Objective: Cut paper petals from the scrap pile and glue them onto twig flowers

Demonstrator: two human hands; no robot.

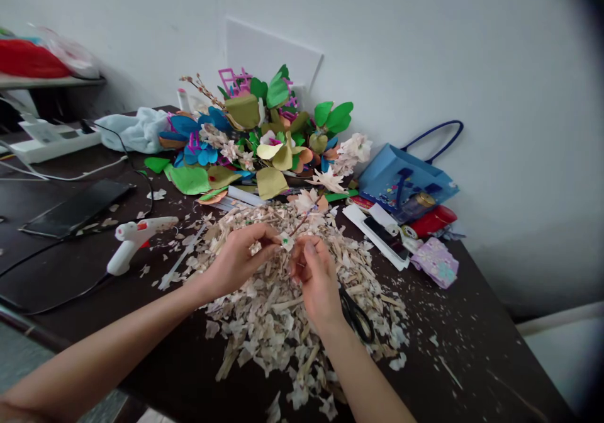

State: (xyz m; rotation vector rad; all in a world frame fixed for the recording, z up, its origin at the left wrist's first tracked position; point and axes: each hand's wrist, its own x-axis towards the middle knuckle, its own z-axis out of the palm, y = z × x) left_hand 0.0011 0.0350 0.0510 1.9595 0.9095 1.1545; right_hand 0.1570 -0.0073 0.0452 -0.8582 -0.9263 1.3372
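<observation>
Your left hand and your right hand met over the middle of a heap of pale paper scraps on the dark table. Both hands were closed in a pinch on one small paper flower, held just above the heap: the left fingertips gripped it from the left, the right fingertips from the right. The flower was whitish with a small green and red spot at its centre; finer detail could not be made out

A pair of black-handled scissors lay in the scraps just beside your right wrist. A white glue gun lay on its side to the left of the heap, well apart from your left hand, its cable running off across the table. Behind the heap stood a pile of coloured paper flowers and leaves against the wall. A blue bag lay to the right of that pile, with a red object and a purple patterned box near it
</observation>
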